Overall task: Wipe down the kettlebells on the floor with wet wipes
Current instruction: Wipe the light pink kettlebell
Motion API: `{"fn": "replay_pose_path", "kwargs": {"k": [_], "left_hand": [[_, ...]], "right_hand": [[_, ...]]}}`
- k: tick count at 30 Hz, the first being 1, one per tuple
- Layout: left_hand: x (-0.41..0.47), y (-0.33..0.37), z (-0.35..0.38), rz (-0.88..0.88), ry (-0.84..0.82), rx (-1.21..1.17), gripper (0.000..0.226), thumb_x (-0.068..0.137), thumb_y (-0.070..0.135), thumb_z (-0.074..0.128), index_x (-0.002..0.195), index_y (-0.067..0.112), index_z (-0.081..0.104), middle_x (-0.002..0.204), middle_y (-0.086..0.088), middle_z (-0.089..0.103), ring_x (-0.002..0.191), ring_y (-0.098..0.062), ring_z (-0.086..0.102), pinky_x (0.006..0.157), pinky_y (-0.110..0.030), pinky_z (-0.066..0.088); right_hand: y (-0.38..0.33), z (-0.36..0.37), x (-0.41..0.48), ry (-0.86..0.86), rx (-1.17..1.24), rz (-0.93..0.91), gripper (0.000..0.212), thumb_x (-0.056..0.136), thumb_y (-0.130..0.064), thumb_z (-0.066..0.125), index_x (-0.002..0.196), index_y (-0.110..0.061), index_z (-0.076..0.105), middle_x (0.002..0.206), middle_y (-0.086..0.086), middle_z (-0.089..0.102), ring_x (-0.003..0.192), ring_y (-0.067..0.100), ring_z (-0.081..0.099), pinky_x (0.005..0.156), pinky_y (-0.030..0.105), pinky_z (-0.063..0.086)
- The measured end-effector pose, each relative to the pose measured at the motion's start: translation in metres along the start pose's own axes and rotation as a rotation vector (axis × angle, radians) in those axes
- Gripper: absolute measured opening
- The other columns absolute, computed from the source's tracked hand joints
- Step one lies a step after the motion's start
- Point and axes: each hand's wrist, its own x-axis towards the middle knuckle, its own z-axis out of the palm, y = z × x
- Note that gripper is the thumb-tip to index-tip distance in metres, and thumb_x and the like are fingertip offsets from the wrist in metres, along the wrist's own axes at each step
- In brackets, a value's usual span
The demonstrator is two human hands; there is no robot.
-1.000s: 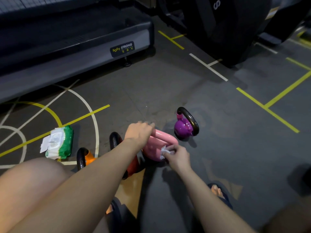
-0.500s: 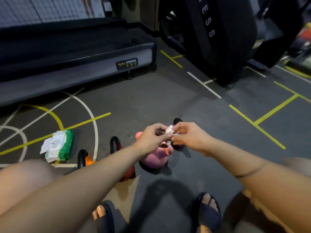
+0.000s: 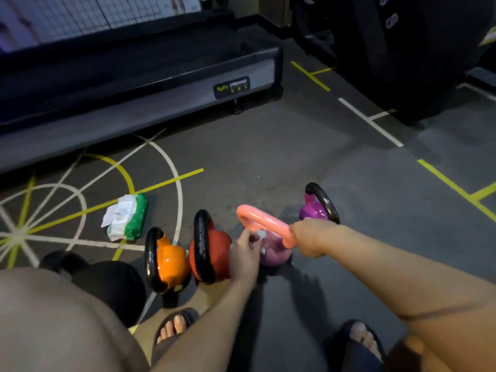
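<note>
As right hand [image 3: 308, 238] grips pink kettlebell [image 3: 258, 217], left hand [image 3: 245, 255] seemingly pinches wipe [image 3: 261, 234] against it.

We log the left forearm [image 3: 212, 326] bare, reaching forward from below; left hand [image 3: 245, 255] back toward us, fingers [image 3: 248, 237] curled, pinching a small white wipe [image 3: 261, 234] at their tips; right forearm [image 3: 389, 272] bare, angled in from the right; right hand [image 3: 308, 237] fisted round the pink kettlebell handle [image 3: 268, 220]; hands close, not touching.
</note>
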Motion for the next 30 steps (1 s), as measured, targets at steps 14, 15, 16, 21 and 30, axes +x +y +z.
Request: {"fn": "replay_pose_path", "kwargs": {"k": [14, 15, 16, 21, 30], "left_hand": [[0.03, -0.012, 0.047, 0.52, -0.295, 0.674, 0.043, 0.095, 0.015, 0.045, 0.132, 0.017, 0.066, 0.136, -0.009, 0.064, 0.13, -0.035, 0.05, 0.113, -0.038, 0.019], [0.03, -0.011, 0.046, 0.502, -0.37, 0.668, 0.045, 0.097, 0.012, 0.045, 0.139, 0.015, 0.06, 0.14, -0.011, 0.06, 0.133, -0.034, 0.048, 0.115, -0.037, 0.02], [0.028, -0.009, 0.046, 0.483, -0.402, 0.646, 0.044, 0.098, 0.012, 0.048, 0.141, 0.013, 0.057, 0.14, -0.014, 0.059, 0.132, -0.033, 0.049, 0.113, -0.037, 0.025], [-0.003, 0.003, 0.061, 0.181, -0.15, 0.248, 0.027, 0.097, 0.014, 0.055, 0.122, 0.008, 0.063, 0.125, -0.016, 0.065, 0.116, -0.036, 0.059, 0.092, -0.044, 0.045], [-0.024, 0.039, 0.06, -0.349, -0.086, -0.988, 0.021, 0.1, -0.003, 0.051, 0.114, 0.0, 0.066, 0.093, -0.005, 0.074, 0.084, -0.012, 0.068, 0.076, -0.018, 0.053]], "right_hand": [[0.022, 0.005, 0.017, -0.033, 0.064, -0.04, 0.039, 0.097, -0.02, 0.047, 0.134, -0.023, 0.057, 0.129, 0.008, 0.06, 0.114, 0.029, 0.058, 0.098, 0.037, 0.048], [0.024, 0.006, 0.016, -0.036, 0.071, -0.043, 0.041, 0.097, -0.017, 0.046, 0.137, -0.023, 0.055, 0.133, 0.009, 0.058, 0.117, 0.029, 0.057, 0.101, 0.038, 0.047], [0.024, 0.005, 0.016, -0.039, 0.079, -0.045, 0.044, 0.097, -0.015, 0.045, 0.139, -0.023, 0.053, 0.135, 0.009, 0.057, 0.119, 0.03, 0.056, 0.102, 0.039, 0.046], [0.028, 0.004, 0.016, -0.03, 0.116, -0.076, 0.048, 0.094, -0.007, 0.039, 0.128, -0.031, 0.063, 0.119, 0.008, 0.064, 0.103, 0.03, 0.06, 0.09, 0.034, 0.05], [0.03, -0.001, 0.03, -0.053, 0.2, -0.058, 0.042, 0.095, -0.013, 0.044, 0.128, -0.027, 0.066, 0.094, 0.004, 0.059, 0.06, 0.016, 0.05, 0.045, 0.018, 0.035]]}}
